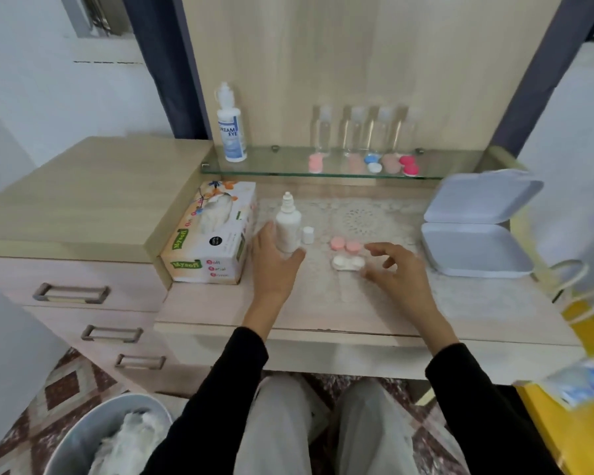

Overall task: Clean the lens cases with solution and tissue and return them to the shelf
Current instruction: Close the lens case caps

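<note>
Lens case (347, 263), long axis left-right at frame center, is lying just left of right hand (396, 274), hovering spread and empty; left hand (275, 260) is loosely flanking solution bottle (288, 225).

Tall bottle (232, 132) on the glass shelf (288, 168): the blue label reads "DREAM EYE". Tissue box (216, 248) on the counter (323, 303): a green banner reads "Mysoft" on the top face and again on the front face, with "Soft" beside the front one, then "-acial" and a third line too blurred to read. The round black sticker on the box top has white print too small to read.
</note>
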Motion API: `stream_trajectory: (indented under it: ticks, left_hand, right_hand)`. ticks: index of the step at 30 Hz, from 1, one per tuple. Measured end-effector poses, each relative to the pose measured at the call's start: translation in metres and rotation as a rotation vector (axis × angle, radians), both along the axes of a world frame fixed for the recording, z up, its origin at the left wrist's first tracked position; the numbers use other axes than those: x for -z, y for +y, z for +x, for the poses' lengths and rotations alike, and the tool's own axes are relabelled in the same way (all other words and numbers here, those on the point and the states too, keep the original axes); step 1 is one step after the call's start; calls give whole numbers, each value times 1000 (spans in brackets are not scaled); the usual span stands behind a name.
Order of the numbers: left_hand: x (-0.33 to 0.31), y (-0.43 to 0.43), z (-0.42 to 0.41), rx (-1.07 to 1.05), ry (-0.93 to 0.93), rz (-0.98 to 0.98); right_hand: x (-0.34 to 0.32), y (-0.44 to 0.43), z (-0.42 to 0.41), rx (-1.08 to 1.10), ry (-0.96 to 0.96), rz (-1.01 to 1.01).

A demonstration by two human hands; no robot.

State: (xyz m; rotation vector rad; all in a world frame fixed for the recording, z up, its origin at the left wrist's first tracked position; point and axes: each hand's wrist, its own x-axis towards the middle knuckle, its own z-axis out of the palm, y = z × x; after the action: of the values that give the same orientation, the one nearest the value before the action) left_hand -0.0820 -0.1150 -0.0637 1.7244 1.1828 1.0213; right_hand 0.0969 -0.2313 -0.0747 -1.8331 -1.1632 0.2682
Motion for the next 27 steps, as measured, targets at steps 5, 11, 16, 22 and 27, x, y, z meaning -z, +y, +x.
stream_trajectory:
  ticks: [5,11,16,22,27]
  left_hand:
    - [-4,24,14,35,-86,5]
    - [-5,34,16,92,-43,-5]
    - [-8,39,4,131,178,195]
    - [-16,35,-12,344,698,541]
    - [-24,33,-10,433,945,659]
  right_hand:
    - [10,8,2,-4,-103,-90]
    - [12,12,0,32,-138,-116]
    - [15,11,1,40,-95,-58]
    - [16,10,1,40,-91,-30]
    - [16,10,0,43,-97,-30]
